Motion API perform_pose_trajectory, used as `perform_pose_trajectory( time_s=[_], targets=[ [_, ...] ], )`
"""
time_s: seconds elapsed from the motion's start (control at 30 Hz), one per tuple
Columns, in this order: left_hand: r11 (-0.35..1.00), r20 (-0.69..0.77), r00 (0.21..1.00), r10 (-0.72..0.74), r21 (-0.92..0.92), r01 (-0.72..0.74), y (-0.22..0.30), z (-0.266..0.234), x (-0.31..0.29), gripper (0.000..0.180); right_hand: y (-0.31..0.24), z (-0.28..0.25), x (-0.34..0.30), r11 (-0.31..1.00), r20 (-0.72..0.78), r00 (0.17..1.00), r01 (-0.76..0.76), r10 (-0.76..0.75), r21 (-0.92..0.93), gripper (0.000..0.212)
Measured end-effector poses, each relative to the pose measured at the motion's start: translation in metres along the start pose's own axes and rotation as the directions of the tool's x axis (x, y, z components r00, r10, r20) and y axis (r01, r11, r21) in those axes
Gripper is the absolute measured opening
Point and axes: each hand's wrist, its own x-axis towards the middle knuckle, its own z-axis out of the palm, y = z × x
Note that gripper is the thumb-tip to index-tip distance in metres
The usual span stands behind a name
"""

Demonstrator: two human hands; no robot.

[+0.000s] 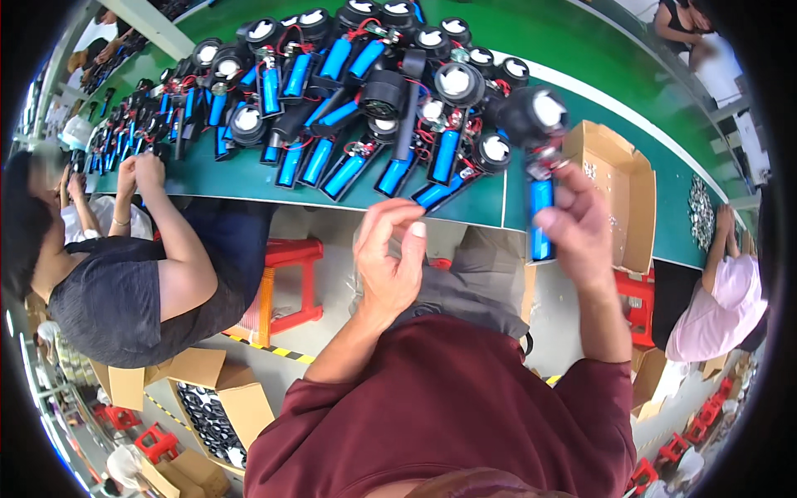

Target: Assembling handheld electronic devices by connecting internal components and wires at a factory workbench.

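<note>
My right hand (pixel 579 224) is closed round the handle of a black round-headed device with a blue battery (pixel 541 207). The device stands upright, its head with a white disc at the top and slightly blurred. Red wires and a small metallic part show between head and battery. My left hand (pixel 388 257) is half curled at the table's front edge, thumb apart from the fingers, nothing visible in it. Its fingertips are close to another such device (pixel 440 192) at the edge; whether they touch is unclear. Many like devices (pixel 340 116) lie piled along the table, their blue batteries exposed.
An open cardboard box (pixel 633 199) with small bits inside stands right of my right hand. Small metallic pieces (pixel 700 212) are heaped farther right on the green table (pixel 481 202). Co-workers sit left (pixel 116 290) and right (pixel 718 307). Red stools (pixel 303 282) and a carton of black parts (pixel 212 423) are below.
</note>
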Motion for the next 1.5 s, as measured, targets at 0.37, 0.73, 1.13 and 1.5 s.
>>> perform_pose_trajectory(
  time_s=[0.37, 0.73, 1.13, 1.5],
  targets=[
    [0.706, 0.404, 0.87, -0.282, -0.527, 0.473, 0.033, 0.008, 0.024, 0.03, 0.027, 0.062, -0.006, 0.989, 0.158, 0.976, 0.149, -0.147, -0.002, 0.061],
    [0.87, 0.325, 0.935, -0.142, -0.409, 0.274, 0.026, 0.01, 0.023, 0.034, 0.005, 0.07, 0.006, 0.674, 0.131, 0.814, 0.549, -0.566, -0.495, 0.037],
    [0.749, 0.333, 0.927, -0.175, -0.566, 0.345, 0.044, 0.01, 0.034, 0.024, 0.025, 0.063, 0.013, 0.95, -0.029, 0.952, 0.306, -0.305, 0.057, 0.015],
    [0.661, 0.358, 0.913, -0.195, -0.64, 0.392, 0.038, 0.009, 0.033, 0.028, 0.034, 0.061, 0.02, 0.894, 0.106, 0.983, 0.088, -0.149, 0.438, 0.019]
  ],
)
